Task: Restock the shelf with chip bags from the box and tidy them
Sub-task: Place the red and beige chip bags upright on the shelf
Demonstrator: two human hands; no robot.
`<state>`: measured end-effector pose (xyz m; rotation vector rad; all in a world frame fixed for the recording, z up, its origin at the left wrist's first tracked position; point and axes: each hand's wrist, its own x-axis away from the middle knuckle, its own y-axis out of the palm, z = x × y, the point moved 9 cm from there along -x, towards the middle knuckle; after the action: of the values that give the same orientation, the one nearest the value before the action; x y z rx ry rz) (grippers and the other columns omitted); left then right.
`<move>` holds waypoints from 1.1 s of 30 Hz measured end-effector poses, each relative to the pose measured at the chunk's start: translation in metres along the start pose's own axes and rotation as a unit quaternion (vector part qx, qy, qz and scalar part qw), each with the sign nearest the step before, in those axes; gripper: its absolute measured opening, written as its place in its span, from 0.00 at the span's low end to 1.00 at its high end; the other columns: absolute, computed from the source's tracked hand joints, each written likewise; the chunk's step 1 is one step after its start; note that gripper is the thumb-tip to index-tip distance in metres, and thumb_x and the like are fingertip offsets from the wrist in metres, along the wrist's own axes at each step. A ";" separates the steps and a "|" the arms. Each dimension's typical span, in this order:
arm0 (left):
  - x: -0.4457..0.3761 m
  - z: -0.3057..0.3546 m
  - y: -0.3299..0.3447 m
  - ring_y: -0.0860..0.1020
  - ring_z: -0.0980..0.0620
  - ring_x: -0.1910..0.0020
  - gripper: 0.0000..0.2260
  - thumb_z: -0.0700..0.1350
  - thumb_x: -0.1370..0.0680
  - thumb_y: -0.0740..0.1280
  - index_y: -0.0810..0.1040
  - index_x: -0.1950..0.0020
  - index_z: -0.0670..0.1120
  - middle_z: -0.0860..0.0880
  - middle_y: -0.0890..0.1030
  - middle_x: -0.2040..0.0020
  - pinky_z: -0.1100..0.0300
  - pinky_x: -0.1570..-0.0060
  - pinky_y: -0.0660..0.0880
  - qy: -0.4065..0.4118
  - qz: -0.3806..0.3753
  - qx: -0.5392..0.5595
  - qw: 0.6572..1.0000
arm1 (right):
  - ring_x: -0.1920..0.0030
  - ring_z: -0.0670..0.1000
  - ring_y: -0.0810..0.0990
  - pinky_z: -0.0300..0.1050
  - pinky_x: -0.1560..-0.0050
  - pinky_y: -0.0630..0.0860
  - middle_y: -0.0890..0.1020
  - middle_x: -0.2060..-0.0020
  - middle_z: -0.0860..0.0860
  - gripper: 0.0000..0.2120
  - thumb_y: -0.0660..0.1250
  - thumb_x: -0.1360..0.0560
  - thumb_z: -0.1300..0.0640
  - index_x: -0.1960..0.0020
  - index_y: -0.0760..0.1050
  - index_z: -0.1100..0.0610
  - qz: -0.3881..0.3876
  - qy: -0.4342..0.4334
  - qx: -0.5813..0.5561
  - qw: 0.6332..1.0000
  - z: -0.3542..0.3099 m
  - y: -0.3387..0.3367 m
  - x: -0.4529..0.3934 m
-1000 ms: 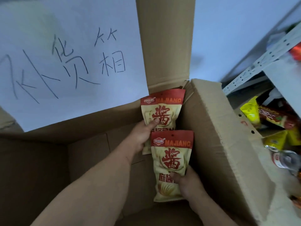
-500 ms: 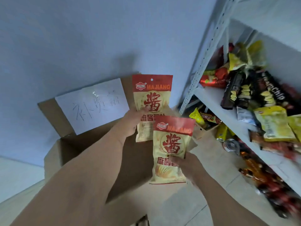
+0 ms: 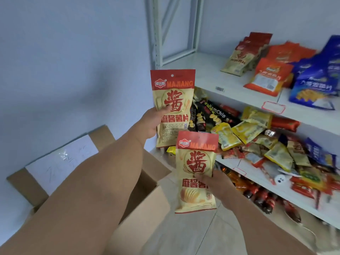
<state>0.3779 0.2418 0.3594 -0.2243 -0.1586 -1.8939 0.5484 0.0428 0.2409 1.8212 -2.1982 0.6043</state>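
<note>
My left hand point(image 3: 153, 122) grips a red-and-cream Majiang chip bag point(image 3: 173, 100) upright, in front of the white shelf's left end. My right hand point(image 3: 216, 183) holds a second identical chip bag point(image 3: 196, 170) lower and nearer to me. The open cardboard box point(image 3: 143, 208) with a white paper label stands on the floor at lower left, behind my left forearm. On the upper shelf board point(image 3: 206, 70) several matching Majiang bags point(image 3: 241, 54) lean in a row at the back.
Orange bags point(image 3: 266, 76) and blue bags point(image 3: 320, 80) lie right of the Majiang row. The shelf below holds a jumble of black YamChip packs point(image 3: 211, 115) and yellow packets point(image 3: 244, 129). Bottles point(image 3: 257, 196) lie on the lowest level. A blue wall stands on the left.
Both hands lifted the two bags out of the box and carried them up and right toward the shelf; my view swung from the box to the shelf.
</note>
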 end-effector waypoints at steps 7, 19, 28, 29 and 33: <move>-0.043 0.058 0.091 0.83 0.55 0.56 0.09 0.52 0.19 0.69 0.80 0.45 0.47 0.52 0.87 0.57 0.58 0.58 0.76 0.018 -0.091 -0.009 0.996 | 0.53 0.49 0.87 0.48 0.48 0.82 0.88 0.56 0.47 0.10 0.74 0.25 0.52 0.46 0.82 0.54 0.069 -0.011 -0.031 0.997 -0.031 -0.068 -0.004; -0.189 0.111 0.174 0.85 0.42 0.45 0.15 0.55 0.22 0.72 0.81 0.41 0.46 0.46 0.88 0.48 0.39 0.36 0.76 0.041 -0.145 -0.025 0.988 | 0.52 0.47 0.86 0.37 0.58 0.79 0.87 0.51 0.48 0.09 0.73 0.24 0.52 0.45 0.81 0.54 0.135 -0.042 -0.067 0.988 -0.101 -0.150 -0.096; -0.322 0.168 0.222 0.85 0.42 0.46 0.14 0.56 0.22 0.71 0.81 0.44 0.47 0.47 0.88 0.52 0.42 0.39 0.77 0.078 -0.122 -0.047 0.988 | 0.51 0.48 0.86 0.47 0.45 0.81 0.88 0.54 0.46 0.12 0.74 0.25 0.49 0.46 0.82 0.54 0.133 -0.061 -0.032 0.989 -0.158 -0.227 -0.212; -0.336 0.174 0.226 0.86 0.43 0.47 0.14 0.56 0.22 0.71 0.81 0.44 0.47 0.47 0.88 0.53 0.43 0.41 0.78 0.079 -0.118 -0.047 0.989 | 0.51 0.48 0.86 0.46 0.45 0.82 0.88 0.54 0.47 0.12 0.74 0.26 0.49 0.46 0.83 0.55 0.137 -0.064 -0.031 0.988 -0.167 -0.237 -0.224; -0.387 0.193 0.245 0.87 0.44 0.51 0.15 0.56 0.21 0.71 0.80 0.44 0.47 0.46 0.88 0.54 0.47 0.46 0.79 0.078 -0.129 -0.041 0.988 | 0.57 0.43 0.86 0.34 0.60 0.78 0.88 0.57 0.45 0.10 0.74 0.25 0.52 0.46 0.83 0.55 0.138 -0.068 -0.045 0.987 -0.198 -0.264 -0.260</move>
<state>0.7477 0.5597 0.4564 -0.1139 -0.0021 -2.1697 0.8413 0.3228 0.3521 1.5679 -2.5491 0.4311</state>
